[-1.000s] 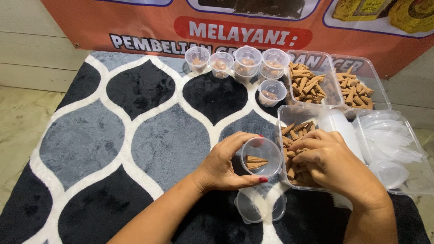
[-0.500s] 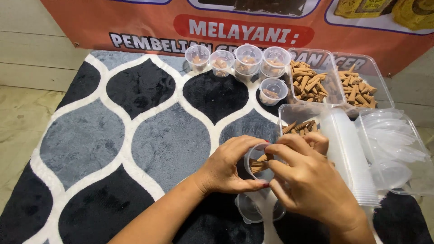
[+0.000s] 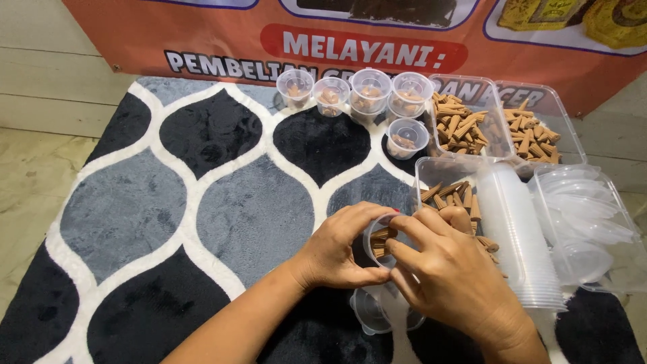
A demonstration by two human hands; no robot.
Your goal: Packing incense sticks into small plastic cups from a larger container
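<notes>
My left hand (image 3: 340,251) grips a small clear plastic cup (image 3: 376,237), tilted on its side, with brown snack sticks (image 3: 381,241) inside. My right hand (image 3: 450,276) lies over the cup's mouth, fingertips at the sticks in it. Right behind my hands stands a clear tray of the same brown sticks (image 3: 450,197). A clear lid (image 3: 377,315) lies on the rug just below my hands.
Several filled small cups (image 3: 369,91) stand at the rug's far edge. Two clear trays of sticks (image 3: 465,125) sit at the back right. A stack of empty cups (image 3: 519,229) and a tray of lids (image 3: 586,222) lie to the right. An orange banner hangs behind.
My right hand has moved from the stick tray to the cup's mouth. The left hand has tipped the cup from upright onto its side.
</notes>
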